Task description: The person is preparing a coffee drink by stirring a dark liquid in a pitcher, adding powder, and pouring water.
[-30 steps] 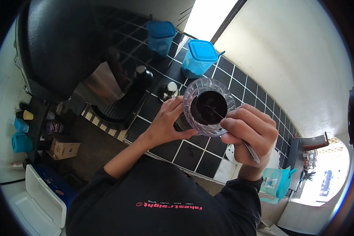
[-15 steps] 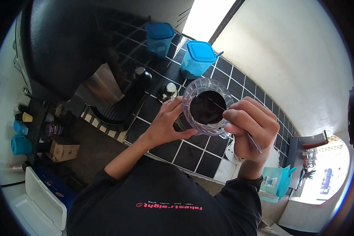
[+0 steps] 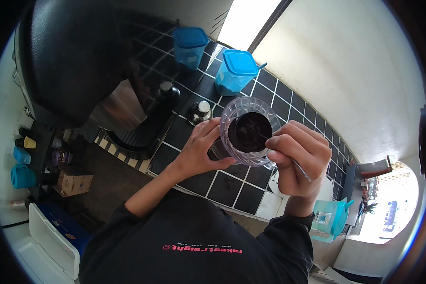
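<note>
A clear, ribbed coffee dripper (image 3: 228, 111) with a dark round pool of contents (image 3: 249, 130) is in front of me, above the black tiled counter. My left hand (image 3: 201, 149) curves around its left side, thumb toward me, by a clear glass part (image 3: 217, 149) beneath it. In my right hand (image 3: 300, 158) is a thin metal spoon (image 3: 301, 170), pinched between thumb and fingers. Its far end dips into the dark contents and is lost from sight there. Beyond the left hand stands a small shiny metal container (image 3: 201, 112).
A blue lidded canister (image 3: 236, 73) stands at the back of the counter. To the left is a large black machine (image 3: 75, 61) with a drip tray (image 3: 135, 139). A teal pitcher (image 3: 333, 217) is at the right. Below left lie a cardboard box (image 3: 75, 182) and an open white-lidded cooler (image 3: 57, 239).
The spoon's visible part inside the dripper has shortened and shifted, with my right hand slightly lower and to the left. My left hand keeps its hold.
</note>
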Demonstrator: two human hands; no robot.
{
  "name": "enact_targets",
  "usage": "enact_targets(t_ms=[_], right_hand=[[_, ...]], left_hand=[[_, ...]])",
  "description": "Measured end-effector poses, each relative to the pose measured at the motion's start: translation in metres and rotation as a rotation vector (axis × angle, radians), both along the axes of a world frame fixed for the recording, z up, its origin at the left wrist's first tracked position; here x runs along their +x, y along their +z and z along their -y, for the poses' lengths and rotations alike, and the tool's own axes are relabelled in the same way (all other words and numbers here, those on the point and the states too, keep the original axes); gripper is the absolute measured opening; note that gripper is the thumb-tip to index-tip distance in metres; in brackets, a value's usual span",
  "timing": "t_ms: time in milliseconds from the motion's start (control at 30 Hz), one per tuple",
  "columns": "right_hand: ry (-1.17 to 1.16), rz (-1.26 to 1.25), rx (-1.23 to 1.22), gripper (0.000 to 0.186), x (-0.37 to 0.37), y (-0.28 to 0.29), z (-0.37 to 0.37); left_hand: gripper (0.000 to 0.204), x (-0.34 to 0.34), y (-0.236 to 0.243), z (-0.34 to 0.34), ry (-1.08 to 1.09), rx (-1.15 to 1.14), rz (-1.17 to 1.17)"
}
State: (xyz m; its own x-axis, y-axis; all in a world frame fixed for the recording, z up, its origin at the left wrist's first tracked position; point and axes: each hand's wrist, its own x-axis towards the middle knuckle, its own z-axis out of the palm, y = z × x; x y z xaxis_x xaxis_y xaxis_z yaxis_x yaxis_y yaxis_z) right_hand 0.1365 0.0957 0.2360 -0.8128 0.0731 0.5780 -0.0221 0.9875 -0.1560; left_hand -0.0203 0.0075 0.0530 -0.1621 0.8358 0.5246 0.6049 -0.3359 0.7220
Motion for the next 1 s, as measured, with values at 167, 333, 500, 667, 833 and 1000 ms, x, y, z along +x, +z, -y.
enact_targets(t_ms=[167, 333, 500, 667, 833, 1000], right_hand=[[-0.021, -0.126, -0.046, 0.020, -0.0039, -0.0048, -0.0029], [-0.020, -0.018, -0.049, 0.016, -0.0010, 0.0000, 0.0008], [-0.020, -0.131, -0.103, 0.018, -0.0048, -0.0056, -0.0038], [-0.010, -0.048, -0.097, 0.018, -0.0049, -0.0037, -0.0029], [-0.027, -0.136, -0.095, 0.018, -0.0064, -0.0059, -0.0050], [-0.007, -0.052, -0.043, 0.018, -0.0079, -0.0040, -0.0014]], left_hand=[[0.075, -0.0009, 0.0017, -0.0003, -0.015, 0.009, 0.001], [0.075, 0.0009, 0.0033, 0.0007, -0.001, 0.000, 0.014], [0.075, -0.0001, 0.0028, 0.0009, -0.005, -0.006, 0.024], [0.075, -0.0001, 0.0040, 0.0000, -0.023, 0.006, 0.041], [0.074, 0.0000, 0.0028, 0.0007, -0.007, -0.015, 0.062], [0.074, -0.0001, 0.0036, 0.0005, -0.011, 0.001, 0.041]])
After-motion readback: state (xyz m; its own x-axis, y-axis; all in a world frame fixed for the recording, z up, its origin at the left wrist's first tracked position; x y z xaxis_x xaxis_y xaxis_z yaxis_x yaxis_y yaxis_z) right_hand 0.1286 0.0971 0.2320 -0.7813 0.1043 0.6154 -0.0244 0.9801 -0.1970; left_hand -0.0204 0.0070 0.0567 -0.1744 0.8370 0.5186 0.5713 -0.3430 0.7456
